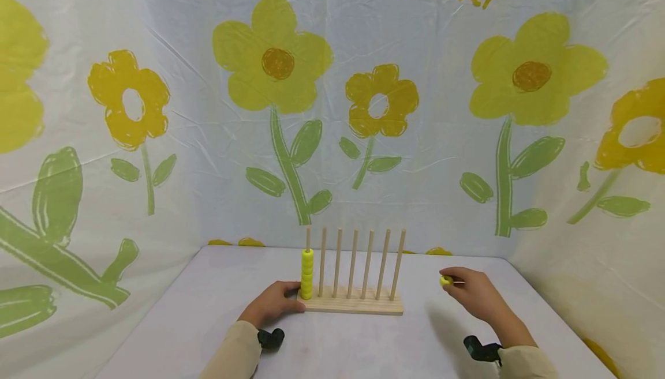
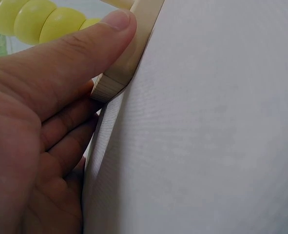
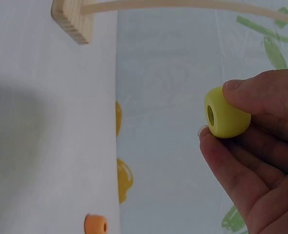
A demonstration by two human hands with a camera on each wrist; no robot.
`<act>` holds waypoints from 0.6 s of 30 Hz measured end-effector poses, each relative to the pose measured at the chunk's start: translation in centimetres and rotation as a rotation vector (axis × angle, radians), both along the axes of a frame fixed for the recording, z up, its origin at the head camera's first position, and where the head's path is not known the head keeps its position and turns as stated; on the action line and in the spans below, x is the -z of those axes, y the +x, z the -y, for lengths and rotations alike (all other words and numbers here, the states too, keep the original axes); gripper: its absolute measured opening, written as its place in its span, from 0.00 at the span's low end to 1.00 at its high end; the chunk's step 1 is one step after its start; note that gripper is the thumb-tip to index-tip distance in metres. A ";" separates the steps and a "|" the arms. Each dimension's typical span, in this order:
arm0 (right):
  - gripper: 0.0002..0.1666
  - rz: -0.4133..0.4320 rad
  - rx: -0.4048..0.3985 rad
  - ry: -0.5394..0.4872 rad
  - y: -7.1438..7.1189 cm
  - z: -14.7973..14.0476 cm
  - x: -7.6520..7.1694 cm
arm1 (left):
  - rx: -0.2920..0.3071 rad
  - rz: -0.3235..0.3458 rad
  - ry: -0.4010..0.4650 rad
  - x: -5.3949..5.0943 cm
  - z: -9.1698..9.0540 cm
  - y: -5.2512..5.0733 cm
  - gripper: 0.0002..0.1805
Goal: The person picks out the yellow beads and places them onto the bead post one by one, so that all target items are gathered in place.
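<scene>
A wooden bead stand with a row of several upright rods is on the table. On its leftmost rod sits a stack of several yellow beads, with the rod's tip showing above; the other rods are bare. My left hand grips the left end of the base, thumb along the front edge and fingers by the end. Off to the right of the stand, my right hand pinches a single yellow bead between thumb and fingers, above the table. The bead's hole faces sideways in the right wrist view.
An orange bead lies on the table in the right wrist view; I cannot find it in the head view. A white cloth printed with flowers hangs behind and along both sides of the table.
</scene>
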State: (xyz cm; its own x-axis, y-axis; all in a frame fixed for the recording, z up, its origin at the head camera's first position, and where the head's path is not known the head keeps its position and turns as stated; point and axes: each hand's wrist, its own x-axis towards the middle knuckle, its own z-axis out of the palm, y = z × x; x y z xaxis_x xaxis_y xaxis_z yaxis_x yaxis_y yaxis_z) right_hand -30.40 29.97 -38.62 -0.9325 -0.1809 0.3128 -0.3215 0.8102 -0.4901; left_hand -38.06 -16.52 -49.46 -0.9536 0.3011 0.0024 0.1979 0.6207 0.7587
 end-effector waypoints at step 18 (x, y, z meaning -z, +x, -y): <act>0.18 -0.037 -0.091 -0.037 -0.5 3.2 -1.7 | 0.006 -0.019 -0.016 0.2 0.2 -0.1 0.43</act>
State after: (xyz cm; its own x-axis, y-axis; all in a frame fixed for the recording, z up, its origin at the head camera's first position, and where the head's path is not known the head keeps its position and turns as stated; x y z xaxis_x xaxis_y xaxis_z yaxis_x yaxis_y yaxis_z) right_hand -30.95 26.75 -36.89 -0.9004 -0.2522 0.3544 -0.4114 0.7584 -0.5056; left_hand -38.14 -16.69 -49.64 -0.9516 0.3070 0.0157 0.2161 0.6317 0.7445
